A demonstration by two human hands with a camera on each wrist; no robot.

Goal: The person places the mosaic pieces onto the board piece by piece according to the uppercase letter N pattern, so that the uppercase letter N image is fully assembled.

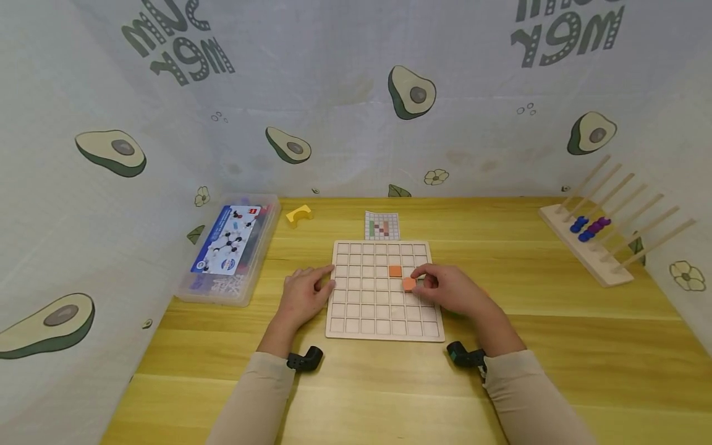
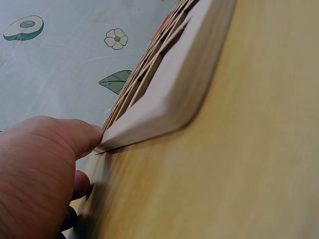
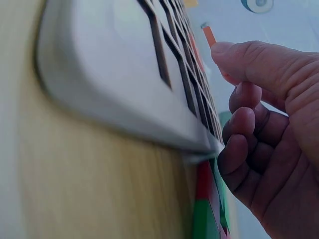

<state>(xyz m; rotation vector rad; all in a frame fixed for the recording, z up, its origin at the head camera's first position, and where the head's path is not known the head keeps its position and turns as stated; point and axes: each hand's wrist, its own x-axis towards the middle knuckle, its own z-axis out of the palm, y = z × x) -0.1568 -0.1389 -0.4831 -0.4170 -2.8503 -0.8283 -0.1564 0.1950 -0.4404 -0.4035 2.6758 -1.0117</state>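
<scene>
A wooden grid board lies flat on the table between the two hands. My right hand pinches an orange tile between thumb and finger over the board's right half; the right wrist view shows this tile edge-on at the thumb tip, above the grid. Another orange square tile sits in a cell just up and left of it. At the board's left edge, my left hand rests with relaxed fingers, and its thumb touches the rim in the left wrist view.
Behind the board lies a coloured grid card. A plastic case and a yellow arch block stand left. A peg rack with beads stands right. Red and green pieces lie beyond the board in the right wrist view.
</scene>
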